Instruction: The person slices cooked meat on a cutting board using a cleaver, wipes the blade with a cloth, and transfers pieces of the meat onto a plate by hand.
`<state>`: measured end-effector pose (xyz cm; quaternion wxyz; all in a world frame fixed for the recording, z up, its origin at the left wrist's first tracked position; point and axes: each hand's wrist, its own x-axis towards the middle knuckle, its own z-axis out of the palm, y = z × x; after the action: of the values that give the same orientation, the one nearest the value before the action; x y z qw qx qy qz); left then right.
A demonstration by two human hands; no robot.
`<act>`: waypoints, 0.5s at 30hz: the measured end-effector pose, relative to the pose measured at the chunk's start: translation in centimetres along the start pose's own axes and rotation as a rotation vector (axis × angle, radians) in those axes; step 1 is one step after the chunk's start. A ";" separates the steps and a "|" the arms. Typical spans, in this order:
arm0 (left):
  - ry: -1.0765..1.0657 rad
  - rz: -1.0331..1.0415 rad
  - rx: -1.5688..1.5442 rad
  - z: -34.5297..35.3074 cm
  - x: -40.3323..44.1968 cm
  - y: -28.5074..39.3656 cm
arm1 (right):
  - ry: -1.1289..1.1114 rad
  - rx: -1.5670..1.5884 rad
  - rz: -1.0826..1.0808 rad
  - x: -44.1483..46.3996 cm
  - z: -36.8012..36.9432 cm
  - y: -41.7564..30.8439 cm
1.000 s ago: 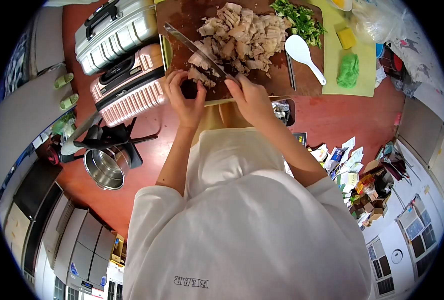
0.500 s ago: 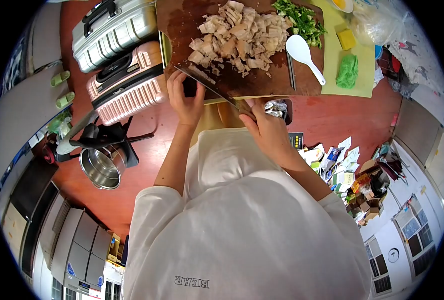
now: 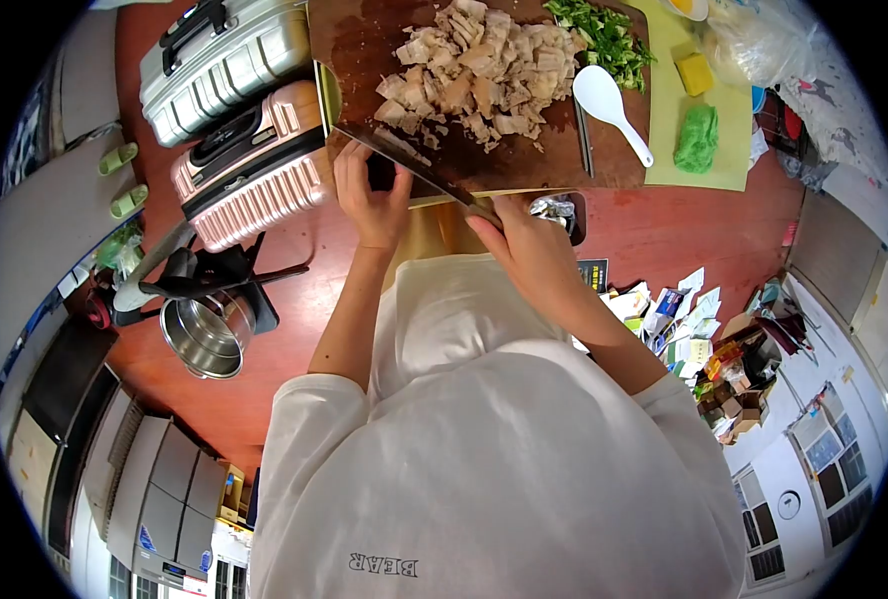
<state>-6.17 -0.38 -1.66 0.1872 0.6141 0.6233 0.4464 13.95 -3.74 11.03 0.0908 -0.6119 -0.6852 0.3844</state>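
Observation:
My right hand (image 3: 524, 235) is closed round the handle of a knife (image 3: 414, 166), whose blade slants up and left over the near edge of the brown cutting board (image 3: 604, 165). Beside the blade's left part is my left hand (image 3: 372, 195), its fingers bent at the board's near left edge; what they hold, if anything, is hidden. A thin strip of meat (image 3: 404, 147) lies just beyond the blade. Farther back is a large heap of chopped meat (image 3: 484, 70), with chopped green vegetables (image 3: 606, 45) to its right. A white spoon (image 3: 604, 105) rests near a pair of chopsticks (image 3: 584, 138).
Right of the board are a yellow sponge (image 3: 695, 74), a green cloth-like bundle (image 3: 697, 138) and a clear plastic bag (image 3: 754, 45). Silver (image 3: 254, 75) and pink (image 3: 264, 185) suitcases stand at the left, near a metal pot (image 3: 204, 334). A bin (image 3: 561, 212) sits under the board's near edge.
The knife and my right hand have moved toward me and slightly right from the meat heap. Small pieces near the blade have joined the heap, leaving a strip beside the blade.

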 end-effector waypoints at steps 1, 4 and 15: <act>0.014 0.009 -0.005 0.1 0.1 0.0 | -0.019 -0.032 0.014 0.5 -0.1 -0.3; 0.036 0.014 0.001 0.0 0.2 0.1 | -0.004 -0.044 0.004 0.3 0.0 -0.2; 0.001 -0.025 -0.006 -0.1 0.4 -0.1 | -0.050 -0.016 0.063 0.4 -0.2 0.2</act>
<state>-6.36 -0.06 -1.53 0.1940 0.6056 0.6296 0.4463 14.13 -3.35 10.91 0.0565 -0.6241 -0.6707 0.3968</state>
